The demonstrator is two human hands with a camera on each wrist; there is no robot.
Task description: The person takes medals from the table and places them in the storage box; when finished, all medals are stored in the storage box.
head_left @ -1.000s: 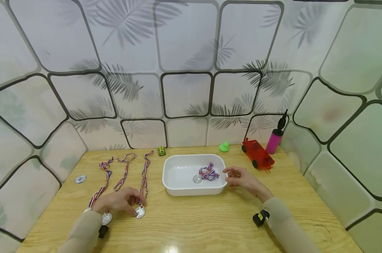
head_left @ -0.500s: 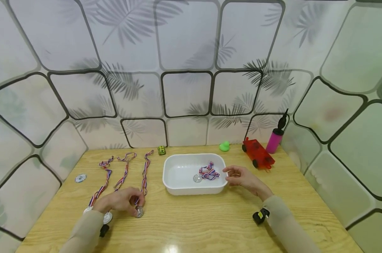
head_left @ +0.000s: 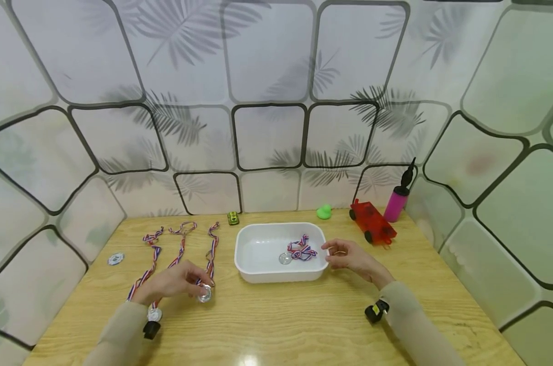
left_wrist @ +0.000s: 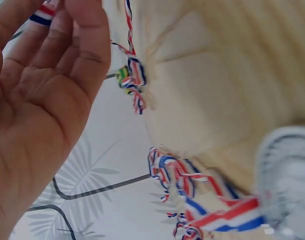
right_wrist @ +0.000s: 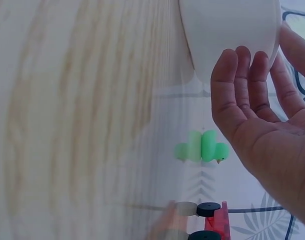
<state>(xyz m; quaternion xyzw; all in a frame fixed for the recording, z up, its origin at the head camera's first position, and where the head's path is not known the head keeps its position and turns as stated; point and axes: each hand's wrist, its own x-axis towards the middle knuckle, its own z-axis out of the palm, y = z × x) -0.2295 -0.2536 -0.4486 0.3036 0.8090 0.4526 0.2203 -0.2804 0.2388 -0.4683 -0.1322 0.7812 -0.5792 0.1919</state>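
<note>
In the head view my left hand [head_left: 180, 281] pinches a silver medal [head_left: 205, 293] near its top, and its striped ribbon [head_left: 211, 259] trails back across the table. The left wrist view shows a bit of that ribbon [left_wrist: 42, 16] between the fingers. Another silver medal [head_left: 154, 314] lies under my left wrist, partly hidden. A white plastic tub [head_left: 263, 277] stands in the middle and holds a medal [head_left: 285, 258] with a bunched ribbon [head_left: 304, 253]. My right hand [head_left: 353, 262] rests its loosely bent fingers against the tub's right end.
Behind the tub are a small yellow-green toy car [head_left: 233, 218] and a green rubber duck [head_left: 324, 212]. A red toy car [head_left: 372, 222] and a pink pump [head_left: 397, 203] stand back right. A round chip [head_left: 116, 258] and another medal ribbon [head_left: 154, 259] lie left.
My left hand closed on the medal, then moved slightly up and away from me with it; the ribbon's near part bunched up. My right hand and the tub stayed in place.
</note>
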